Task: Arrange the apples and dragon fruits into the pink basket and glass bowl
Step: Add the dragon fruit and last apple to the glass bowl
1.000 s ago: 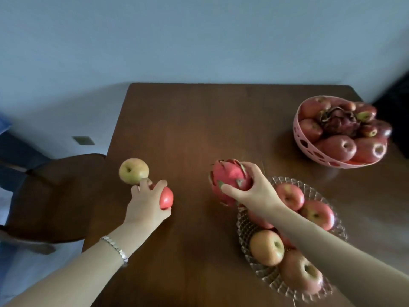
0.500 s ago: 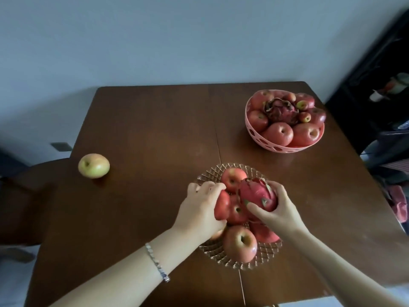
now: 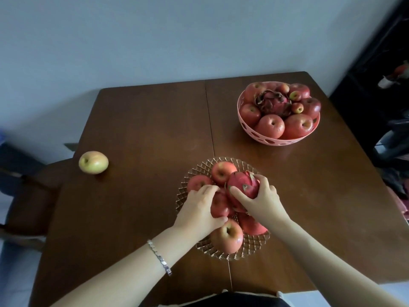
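Observation:
The glass bowl stands at the table's near middle and holds several red apples. My left hand is shut on a red apple down among them in the bowl. My right hand grips a pink dragon fruit resting on top of the apples. The pink basket at the far right is full of red apples with a dark dragon fruit in the middle. One yellow-green apple lies alone at the table's left edge.
The brown wooden table has a seam down its middle. A dark chair stands off the left edge. Dark furniture and clutter fill the right side. A pale wall is behind.
Both hands have carried their fruit from the left and middle of the table into the glass bowl. My view has swung right, so the yellow-green apple now sits far left.

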`<state>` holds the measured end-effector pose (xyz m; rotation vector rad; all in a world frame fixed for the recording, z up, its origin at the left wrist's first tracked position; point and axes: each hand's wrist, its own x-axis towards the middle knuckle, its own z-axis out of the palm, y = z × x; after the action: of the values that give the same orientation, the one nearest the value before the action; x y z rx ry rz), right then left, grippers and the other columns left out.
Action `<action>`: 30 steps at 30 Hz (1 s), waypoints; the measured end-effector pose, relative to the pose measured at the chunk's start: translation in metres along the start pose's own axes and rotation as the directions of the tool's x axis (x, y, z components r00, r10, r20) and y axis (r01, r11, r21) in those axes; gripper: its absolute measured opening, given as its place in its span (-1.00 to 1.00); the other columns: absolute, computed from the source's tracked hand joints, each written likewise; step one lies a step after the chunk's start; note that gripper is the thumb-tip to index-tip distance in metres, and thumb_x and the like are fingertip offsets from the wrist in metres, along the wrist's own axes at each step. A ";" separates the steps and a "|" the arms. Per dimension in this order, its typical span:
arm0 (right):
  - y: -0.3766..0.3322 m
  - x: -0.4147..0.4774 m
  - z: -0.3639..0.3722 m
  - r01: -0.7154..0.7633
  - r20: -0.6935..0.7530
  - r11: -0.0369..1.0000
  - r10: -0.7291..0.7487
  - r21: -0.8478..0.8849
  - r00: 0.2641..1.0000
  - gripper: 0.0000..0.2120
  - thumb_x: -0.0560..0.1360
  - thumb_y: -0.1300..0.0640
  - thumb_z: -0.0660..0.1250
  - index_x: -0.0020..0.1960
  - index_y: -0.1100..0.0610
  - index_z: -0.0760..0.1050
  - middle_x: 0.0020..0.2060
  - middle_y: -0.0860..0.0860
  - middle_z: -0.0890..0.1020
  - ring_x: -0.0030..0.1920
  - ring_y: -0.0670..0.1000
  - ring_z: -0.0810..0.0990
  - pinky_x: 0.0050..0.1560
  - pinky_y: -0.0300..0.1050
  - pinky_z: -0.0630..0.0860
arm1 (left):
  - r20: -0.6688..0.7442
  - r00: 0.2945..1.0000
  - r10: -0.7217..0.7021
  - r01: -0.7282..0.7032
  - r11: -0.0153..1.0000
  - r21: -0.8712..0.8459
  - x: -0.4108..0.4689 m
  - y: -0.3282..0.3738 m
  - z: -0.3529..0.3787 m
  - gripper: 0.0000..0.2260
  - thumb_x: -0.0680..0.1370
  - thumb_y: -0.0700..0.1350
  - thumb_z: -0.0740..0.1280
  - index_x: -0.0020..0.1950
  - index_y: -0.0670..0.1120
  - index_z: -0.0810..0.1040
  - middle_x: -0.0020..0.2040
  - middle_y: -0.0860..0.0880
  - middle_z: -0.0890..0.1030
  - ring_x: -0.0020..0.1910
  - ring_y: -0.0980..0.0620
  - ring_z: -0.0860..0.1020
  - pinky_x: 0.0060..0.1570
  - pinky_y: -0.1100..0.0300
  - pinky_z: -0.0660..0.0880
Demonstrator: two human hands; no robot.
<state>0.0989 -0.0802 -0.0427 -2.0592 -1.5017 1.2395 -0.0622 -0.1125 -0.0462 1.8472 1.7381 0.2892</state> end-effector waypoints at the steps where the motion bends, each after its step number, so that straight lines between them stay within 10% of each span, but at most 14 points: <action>1: -0.001 0.000 0.001 0.003 0.003 1.000 -0.003 -0.020 1.000 -0.20 0.27 -0.33 0.36 0.40 -0.07 0.19 0.28 0.12 0.39 0.30 0.16 0.39 0.30 0.10 0.39 | -0.003 1.000 -0.015 0.015 1.000 -0.011 -0.002 0.000 0.000 -0.42 0.41 0.03 0.43 0.36 -0.01 0.31 0.34 0.05 0.40 0.24 -0.02 0.36 0.17 0.18 0.36; 12: -0.009 -0.004 0.002 0.019 -0.032 0.986 -0.024 -0.163 0.999 -0.20 0.32 -0.38 0.26 0.43 -0.05 0.14 0.30 0.11 0.32 0.34 0.17 0.33 0.26 0.09 0.37 | 0.054 0.998 -0.033 0.039 0.991 -0.128 -0.007 -0.010 0.002 -0.41 0.45 0.08 0.39 0.41 0.03 0.25 0.39 0.03 0.31 0.35 0.03 0.34 0.25 0.19 0.36; 21: -0.048 -0.001 0.008 0.323 -0.030 0.881 -0.354 -0.346 0.935 -0.44 0.44 -0.23 0.24 0.36 0.00 0.33 0.33 0.04 0.35 0.38 0.10 0.20 0.34 0.01 0.26 | -0.107 0.994 -0.030 0.018 0.994 -0.107 -0.013 -0.040 -0.024 -0.49 0.57 0.17 0.14 0.46 0.00 0.20 0.47 -0.03 0.24 0.46 0.00 0.20 0.42 0.07 0.19; 30: -0.110 0.019 0.041 0.521 0.179 0.783 -0.490 -0.340 0.853 -0.64 0.50 -0.05 0.26 0.25 0.04 0.45 0.18 0.03 0.50 0.31 0.05 0.30 0.25 -0.11 0.33 | -0.306 0.825 -0.475 0.545 0.812 0.209 0.037 -0.187 -0.108 -0.32 0.50 0.05 0.34 0.51 0.01 0.07 0.55 -0.17 -0.01 0.50 -0.26 0.06 0.38 -0.16 0.27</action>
<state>0.0000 -0.0285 -0.0017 -1.6214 -2.2901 0.8725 -0.2713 -0.0521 -0.0685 1.4775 2.4863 0.0376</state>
